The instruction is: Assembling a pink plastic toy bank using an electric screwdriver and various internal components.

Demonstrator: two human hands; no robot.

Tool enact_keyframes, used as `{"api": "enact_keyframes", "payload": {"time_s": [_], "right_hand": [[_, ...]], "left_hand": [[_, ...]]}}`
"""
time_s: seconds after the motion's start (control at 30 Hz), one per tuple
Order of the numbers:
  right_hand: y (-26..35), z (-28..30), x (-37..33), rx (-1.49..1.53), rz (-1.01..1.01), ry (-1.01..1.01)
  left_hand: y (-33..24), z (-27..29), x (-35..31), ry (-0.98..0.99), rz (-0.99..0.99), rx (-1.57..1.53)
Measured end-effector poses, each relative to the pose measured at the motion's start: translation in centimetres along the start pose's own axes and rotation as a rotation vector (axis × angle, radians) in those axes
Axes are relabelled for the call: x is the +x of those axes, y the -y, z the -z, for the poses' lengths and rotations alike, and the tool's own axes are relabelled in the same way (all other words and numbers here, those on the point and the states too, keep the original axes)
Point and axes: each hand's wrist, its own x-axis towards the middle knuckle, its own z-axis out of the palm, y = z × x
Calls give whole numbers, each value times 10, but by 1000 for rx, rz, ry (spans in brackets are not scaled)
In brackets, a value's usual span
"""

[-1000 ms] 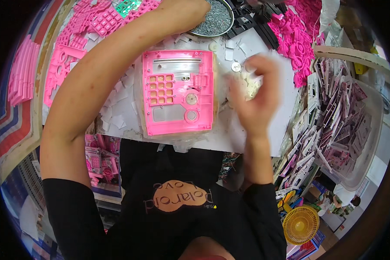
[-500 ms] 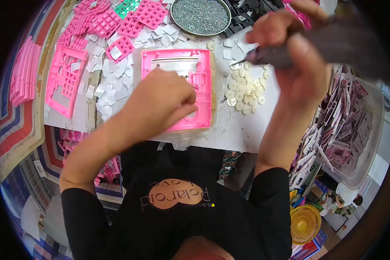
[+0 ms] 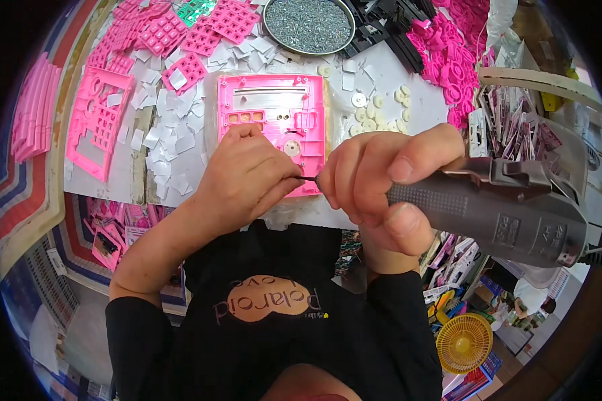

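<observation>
Head view: my right hand [image 3: 381, 190] grips the grey electric screwdriver [image 3: 495, 207], lying level, bit pointing left, lowered since before. Left hand [image 3: 247, 180] pinches its tip over the pink panel [image 3: 274, 107].

Packaging-wise there's not much here: a clear plastic bin [image 3: 568, 144] on the right, stuffed with flat carded packs [image 3: 515, 130] in pink, white and dark purple. More of those packs [image 3: 458, 257] sit lower right, near the yellow fan. No signs or screens that I can spot.
</observation>
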Motion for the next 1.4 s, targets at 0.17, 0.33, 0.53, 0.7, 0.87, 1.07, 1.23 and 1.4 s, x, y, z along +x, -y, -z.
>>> {"api": "enact_keyframes", "payload": {"time_s": [0.17, 0.33, 0.53, 0.7, 0.87, 1.07, 1.23, 1.4], "right_hand": [[-7, -4, -2, -238, -33, -96], [-37, 23, -14, -493, -23, -115], [-44, 31, -11, -813, -100, 118], [-48, 38, -5, -639, -159, 173], [-36, 43, 14, -138, -109, -19], [24, 68, 32, -301, 38, -164], [22, 78, 32, -381, 32, -367], [12, 60, 25, -1435, 560, -490]], "left_hand": [[3, -3, 0, -1, 61, 116], [12, 6, 4, 132, -25, 283], [20, 1, 0, 199, -105, 338], [17, -4, -3, 156, -120, 356], [35, 17, 12, 311, -95, 206], [131, 117, 44, -91, 441, 958], [159, 130, 32, -11, 424, 1006], [118, 121, 31, -110, 631, 210]]}}
